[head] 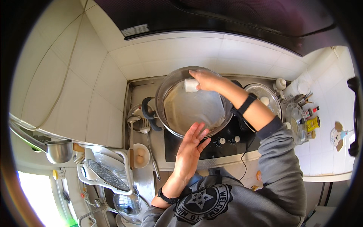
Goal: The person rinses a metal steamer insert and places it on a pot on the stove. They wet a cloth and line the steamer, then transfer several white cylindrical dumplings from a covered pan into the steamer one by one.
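My right hand (207, 80) reaches over the large metal pot (158, 105) on the stove. Between its fingers is a white block-shaped piece (191, 85), which looks like dough, held over the back part of the pot. A pale, wet-looking liner sheet (195, 106) covers the inside of the pot. My left hand (190, 147), palm turned up and fingers spread, is at the pot's front rim and holds nothing. To the right, partly behind my forearm, a metal basin (279, 105) contains a white round piece (265, 100).
A ladle (132, 136) and slotted turner (145, 126) lie left of the pot, near a bowl of eggs (147, 156). A dish rack (129, 170) stands lower left. Glass lid (296, 124) and condiment bottles (313, 123) are on the right. A range hood (227, 25) overhangs the back.
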`<state>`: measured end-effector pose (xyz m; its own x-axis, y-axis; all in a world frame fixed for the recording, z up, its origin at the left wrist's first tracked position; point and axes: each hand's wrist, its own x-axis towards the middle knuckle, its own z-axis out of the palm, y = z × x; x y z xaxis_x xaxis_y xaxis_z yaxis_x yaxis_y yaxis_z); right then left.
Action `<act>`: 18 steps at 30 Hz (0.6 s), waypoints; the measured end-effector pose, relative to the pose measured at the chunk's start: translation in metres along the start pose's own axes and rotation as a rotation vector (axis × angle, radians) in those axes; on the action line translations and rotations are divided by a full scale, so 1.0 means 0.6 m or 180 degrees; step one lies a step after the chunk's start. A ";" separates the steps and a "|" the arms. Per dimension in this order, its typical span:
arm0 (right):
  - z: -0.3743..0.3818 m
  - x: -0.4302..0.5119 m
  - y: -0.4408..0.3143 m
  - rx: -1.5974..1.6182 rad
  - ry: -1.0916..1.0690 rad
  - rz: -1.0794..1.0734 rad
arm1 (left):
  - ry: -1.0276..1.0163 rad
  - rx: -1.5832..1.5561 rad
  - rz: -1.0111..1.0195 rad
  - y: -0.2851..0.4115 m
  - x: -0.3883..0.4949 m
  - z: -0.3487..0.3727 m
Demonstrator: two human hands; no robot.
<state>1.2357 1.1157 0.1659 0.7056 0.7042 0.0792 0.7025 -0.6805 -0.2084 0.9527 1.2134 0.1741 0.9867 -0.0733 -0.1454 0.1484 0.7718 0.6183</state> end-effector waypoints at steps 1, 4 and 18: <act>-0.032 -0.013 0.004 0.0138 -0.0104 0.0109 | -0.0085 0.0002 -0.0047 -0.006 0.003 0.007; -0.130 -0.105 0.036 0.1055 -0.0096 -0.0144 | -0.0310 0.0071 -0.0275 -0.032 0.009 0.030; 0.084 -0.495 0.400 0.1170 -0.0356 0.1530 | -0.0547 0.0461 -0.1574 -0.237 0.089 0.118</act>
<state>1.1902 0.7534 0.0432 0.9074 0.3666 -0.2056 0.2163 -0.8267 -0.5195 0.9887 1.0550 0.1328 0.7918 -0.5171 -0.3250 0.5934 0.5251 0.6100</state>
